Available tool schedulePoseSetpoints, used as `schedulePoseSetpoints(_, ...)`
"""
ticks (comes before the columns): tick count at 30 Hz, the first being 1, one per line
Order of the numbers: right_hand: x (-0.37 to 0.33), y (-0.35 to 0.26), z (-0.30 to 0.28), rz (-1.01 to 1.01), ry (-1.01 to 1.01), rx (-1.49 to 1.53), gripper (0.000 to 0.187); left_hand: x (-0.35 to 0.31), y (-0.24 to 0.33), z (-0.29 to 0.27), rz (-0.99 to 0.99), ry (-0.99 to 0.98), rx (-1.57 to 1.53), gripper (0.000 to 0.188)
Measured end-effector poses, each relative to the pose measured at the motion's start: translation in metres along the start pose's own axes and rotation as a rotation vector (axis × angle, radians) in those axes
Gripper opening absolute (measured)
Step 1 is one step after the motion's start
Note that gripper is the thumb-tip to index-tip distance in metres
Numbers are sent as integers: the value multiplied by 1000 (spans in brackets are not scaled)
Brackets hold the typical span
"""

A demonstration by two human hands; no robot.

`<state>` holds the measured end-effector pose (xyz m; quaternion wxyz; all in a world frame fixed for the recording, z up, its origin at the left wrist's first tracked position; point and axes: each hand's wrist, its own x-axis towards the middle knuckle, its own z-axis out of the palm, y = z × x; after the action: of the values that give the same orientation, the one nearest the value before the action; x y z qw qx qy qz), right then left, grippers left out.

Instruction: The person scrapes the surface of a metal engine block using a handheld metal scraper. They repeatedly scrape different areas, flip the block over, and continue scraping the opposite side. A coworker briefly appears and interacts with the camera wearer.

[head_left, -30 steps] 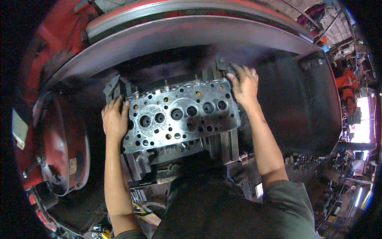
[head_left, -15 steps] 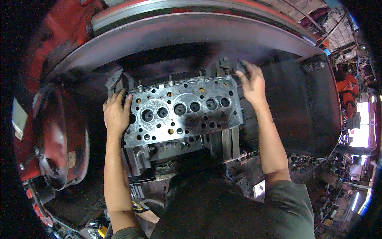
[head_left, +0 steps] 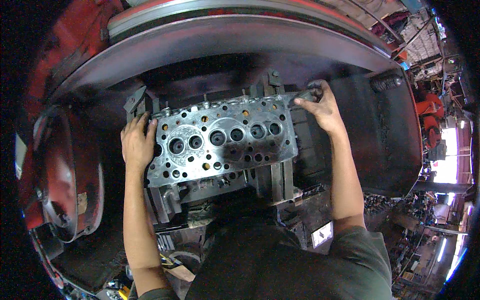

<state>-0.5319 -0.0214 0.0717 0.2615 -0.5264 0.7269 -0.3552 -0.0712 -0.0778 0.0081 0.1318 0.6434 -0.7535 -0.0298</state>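
A silvery engine cylinder head (head_left: 200, 155) lies across dark metal supports, its flat face with round ports and bolt holes turned up. My left hand (head_left: 138, 142) grips its left end, the thumb along the edge and the fingers bent over the far corner. Off the far right corner, my right hand (head_left: 326, 106) is closed, thumb and fingers curled around a small dark grey piece whose kind I cannot make out. The fingertips there look blackened.
Metal clamp brackets (head_left: 134, 101) rise behind the cylinder head, and support bars (head_left: 282, 181) stand under its near side. A large red wheel-like disc (head_left: 82, 175) is at left. A curved metal guard (head_left: 225, 37) spans the back. A black coil spring (head_left: 387, 82) sits at far right.
My right thumb has come down closer to the cylinder head's far right corner, and the fingers have curled in. My left hand stays on the left end. The whole view has shifted slightly.
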Motion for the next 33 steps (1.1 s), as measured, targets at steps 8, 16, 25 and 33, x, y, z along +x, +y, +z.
schedulePoseSetpoints(8,8,-14,5,-268,-197,-795,55,0,1,-1,-16,-18,-26,46)
schedulePoseSetpoints(16,24,2,13,-381,-108,-525,63,0,4,-4,-20,-1,-34,46)
schedulePoseSetpoints(25,13,20,21,-378,-64,-371,51,0,3,-3,-8,6,-7,46)
schedulePoseSetpoints(33,6,14,53,-504,25,-687,39,0,2,-4,-10,-20,-30,46)
